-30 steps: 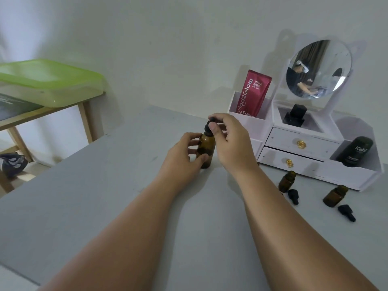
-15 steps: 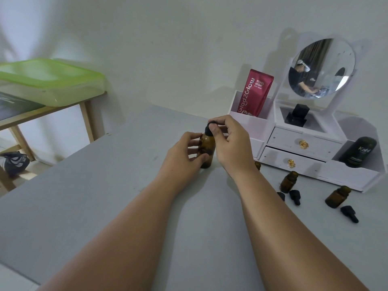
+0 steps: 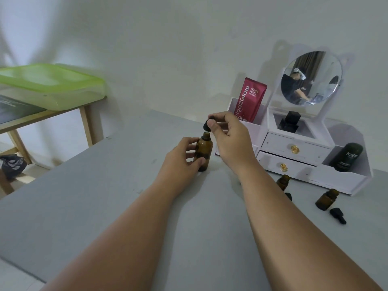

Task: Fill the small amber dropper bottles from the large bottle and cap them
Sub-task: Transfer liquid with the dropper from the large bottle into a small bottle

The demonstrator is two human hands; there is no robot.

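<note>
Right hand [image 3: 231, 141] fingertips [image 3: 220, 117] pinch black dropper cap [image 3: 207, 125], just above open mouth of large amber bottle [image 3: 204, 152], not touching. Left hand [image 3: 182, 159] fingers curl round bottle, upright on grey table [image 3: 105, 206]. Right forearm hides part of near small cap [image 3: 289, 196]. Near small amber bottle [image 3: 282, 182] and far small amber bottle [image 3: 327, 199] stand uncapped before white drawer box [image 3: 294, 147]. Far small cap [image 3: 338, 216] lies beside far one. Red pouch [image 3: 251, 99], dark tube [image 3: 347, 157] in box.

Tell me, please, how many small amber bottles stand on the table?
2: one small amber bottle beside the right forearm, a second bottle right of it near the white organiser's corner. The forearm may hide more.
</note>
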